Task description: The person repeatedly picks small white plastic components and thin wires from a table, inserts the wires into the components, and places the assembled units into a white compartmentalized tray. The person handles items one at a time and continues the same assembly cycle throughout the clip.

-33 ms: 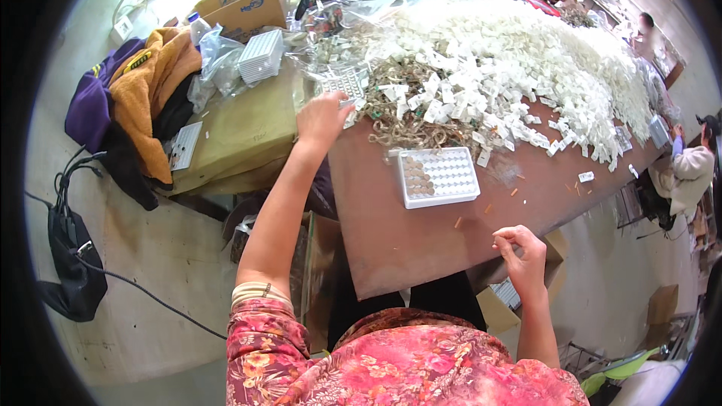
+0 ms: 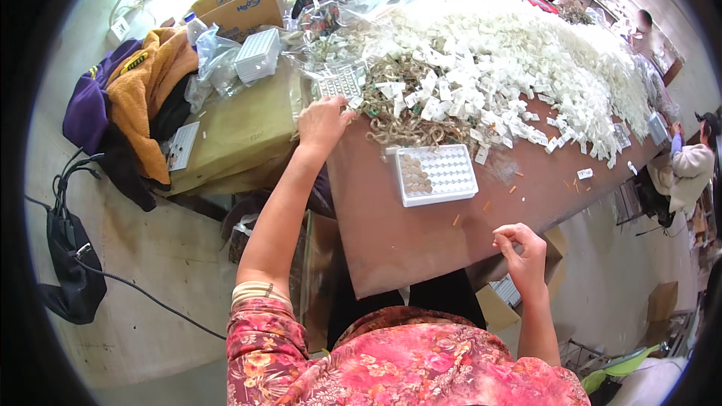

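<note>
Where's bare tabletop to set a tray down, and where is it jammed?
Free: the brown table between the white grid tray, the near edge and the right hand. A strip right of the tray holds only a few orange bits. Crowded: behind the tray, the white parts heap and the brown tangle by the left hand.

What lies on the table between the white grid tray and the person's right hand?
In the head view, mostly bare brown table separates the white grid tray from the right hand; only a few small orange bits lie scattered there.
</note>
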`<state>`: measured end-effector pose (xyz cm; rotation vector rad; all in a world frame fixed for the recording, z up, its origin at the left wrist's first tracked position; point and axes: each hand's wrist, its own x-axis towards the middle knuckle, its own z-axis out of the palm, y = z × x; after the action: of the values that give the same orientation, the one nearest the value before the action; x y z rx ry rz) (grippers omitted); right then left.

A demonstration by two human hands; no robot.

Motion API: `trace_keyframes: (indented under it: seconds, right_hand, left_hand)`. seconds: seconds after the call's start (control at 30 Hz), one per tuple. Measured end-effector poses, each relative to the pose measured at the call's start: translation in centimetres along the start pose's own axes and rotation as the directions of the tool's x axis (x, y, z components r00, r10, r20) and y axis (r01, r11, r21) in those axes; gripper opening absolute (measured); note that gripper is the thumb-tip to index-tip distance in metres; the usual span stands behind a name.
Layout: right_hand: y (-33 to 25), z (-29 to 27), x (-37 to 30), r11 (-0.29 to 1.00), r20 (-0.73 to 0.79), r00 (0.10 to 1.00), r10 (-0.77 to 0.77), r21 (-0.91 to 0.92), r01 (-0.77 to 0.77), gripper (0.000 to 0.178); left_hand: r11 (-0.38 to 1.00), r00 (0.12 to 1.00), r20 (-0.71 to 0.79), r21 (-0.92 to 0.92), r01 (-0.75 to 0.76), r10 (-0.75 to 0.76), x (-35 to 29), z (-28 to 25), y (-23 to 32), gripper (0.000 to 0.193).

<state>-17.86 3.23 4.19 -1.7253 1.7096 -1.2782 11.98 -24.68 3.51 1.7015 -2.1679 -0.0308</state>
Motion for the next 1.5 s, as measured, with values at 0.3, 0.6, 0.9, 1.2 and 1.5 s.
trace_keyframes:
  seconds: [0.3,0.6,0.9,1.2,1.5]
  right_hand:
    - [0.7,0.3,-0.4,1.000,0.098,0.995,0.010,-0.030,-0.007,0.006]
    - [5.1,1.2,9.0,0.972,-0.071,0.996,-0.059,-0.232,0.040,0.011]
    - [9.4,4.7,16.6,0.929,0.172,0.930,0.324,-0.244,-0.278,0.032]
    - [8.7,4.4,16.1,0.864,0.308,0.862,0.404,0.181,-0.469,0.019]
    - [5.0,0.3,13.7,0.898,0.136,0.951,0.279,0.314,-0.308,0.016]
  left_hand:
    - [0.990,0.986,-0.160,-0.138,0.013,-0.035,0.2,5.3,-1.5,0.026]
    - [0.227,0.971,0.005,-0.972,0.061,-0.238,-2.0,1.8,0.4,0.025]
    - [0.415,0.763,0.645,-0.701,0.580,0.023,-15.7,-2.7,2.6,0.022]
    - [0.993,0.980,0.171,0.054,-0.107,0.096,-17.1,-3.6,5.4,0.028]
    - [0.841,0.864,0.103,-0.312,-0.443,0.494,-17.5,-2.4,4.7,0.030]
